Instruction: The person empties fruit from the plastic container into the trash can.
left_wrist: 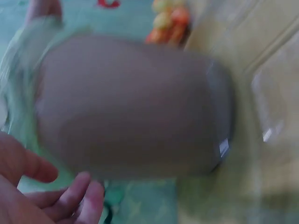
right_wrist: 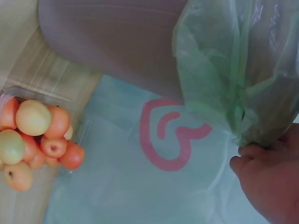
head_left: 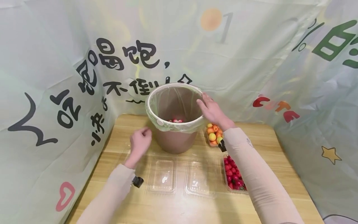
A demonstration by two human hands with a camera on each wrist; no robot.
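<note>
A brownish trash bin (head_left: 174, 141) stands upright on the table, lined with a thin green plastic bag (head_left: 156, 121) folded over its pale rim. My right hand (head_left: 213, 112) is at the rim's right side; in the right wrist view its curled fingertips pinch the gathered edge of the bag (right_wrist: 215, 79). My left hand (head_left: 140, 140) hovers at the bin's lower left, apart from it. In the left wrist view the left fingers (left_wrist: 70, 198) are loosely bent and hold nothing. A few red and white pieces (head_left: 176, 120) lie inside the bin.
Clear plastic trays or lids (head_left: 162, 175) lie on the wooden table (head_left: 179, 211) before the bin. To the right stand a box of orange and yellow fruit (head_left: 212, 137) and a box of red fruit (head_left: 232, 174). Printed cloth walls (head_left: 237, 62) enclose the table's back and sides.
</note>
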